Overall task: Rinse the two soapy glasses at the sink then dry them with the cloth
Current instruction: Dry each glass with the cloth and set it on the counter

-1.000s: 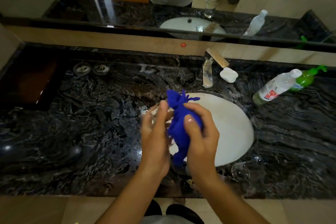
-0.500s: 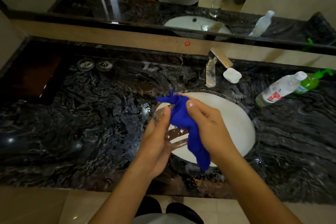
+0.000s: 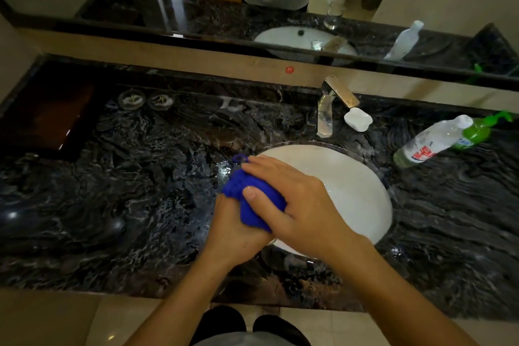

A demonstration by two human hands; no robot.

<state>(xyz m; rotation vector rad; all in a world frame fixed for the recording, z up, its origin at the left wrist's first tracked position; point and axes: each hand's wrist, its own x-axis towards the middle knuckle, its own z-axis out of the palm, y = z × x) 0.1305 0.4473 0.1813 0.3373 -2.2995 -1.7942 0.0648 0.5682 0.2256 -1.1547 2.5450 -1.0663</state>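
Over the left rim of the white sink (image 3: 351, 185), my two hands are pressed together around a bunched blue cloth (image 3: 237, 184). My left hand (image 3: 233, 236) cups from below and holds a clear glass, which the cloth and my fingers now hide. From above, my right hand (image 3: 297, 205) grips the cloth, thumb and fingers pushing it against the glass. A second clear glass (image 3: 283, 260) rests on the dark marble counter just in front of the sink, partly behind my right wrist.
A chrome faucet (image 3: 325, 115) stands behind the basin with a white soap dish (image 3: 358, 119) beside it. A clear bottle (image 3: 429, 143) and a green bottle (image 3: 477, 132) lie at the right. Two small round dishes (image 3: 131, 99) sit at the back left. A mirror runs along the wall.
My right hand has come down and wrapped the cloth over the glass, which was visible in my left hand before. Both hands have dropped lower over the sink's left rim.
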